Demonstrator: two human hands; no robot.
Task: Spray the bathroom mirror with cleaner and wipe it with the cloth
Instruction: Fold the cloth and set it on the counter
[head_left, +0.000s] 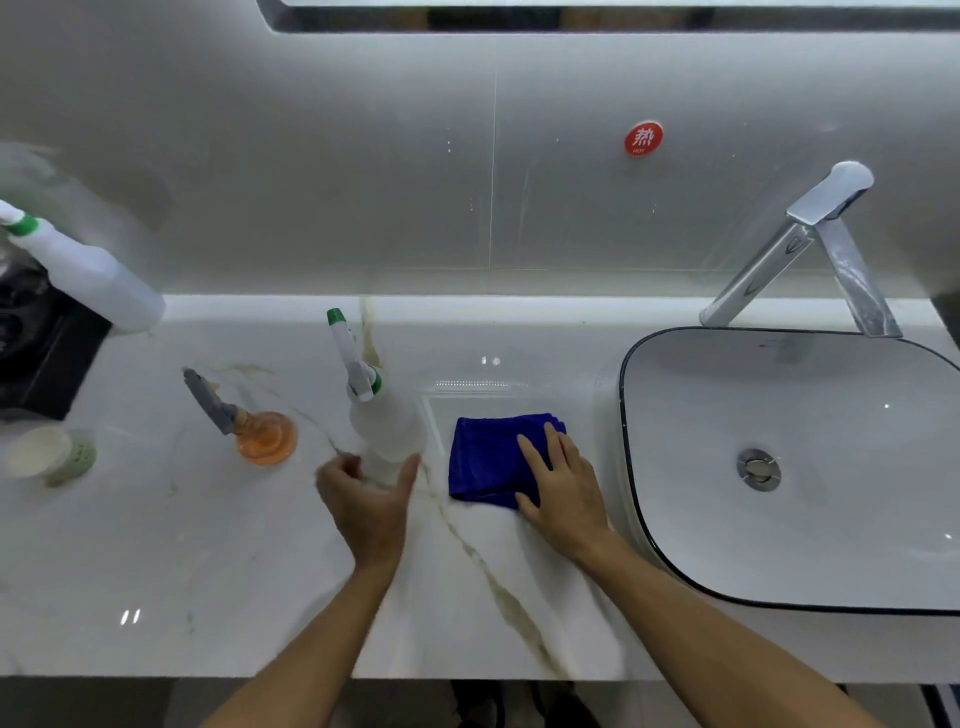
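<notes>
Marble counter (182, 545): spray bottle (387, 431) base cupped by left hand (366, 499), fingers part-curled, grip unconfirmed; right hand (563, 488) flat, fingers straight on cloth (488, 457); bottle to be gripped firmly pre-lift

A white spray bottle (387, 426) with a green-tipped nozzle is standing upright mid-counter, its head pointing toward eleven o'clock. A folded blue cloth (491, 457) is lying flat just beside it at three o'clock. The mirror (613, 13) is showing only its lower edge at twelve o'clock.
</notes>
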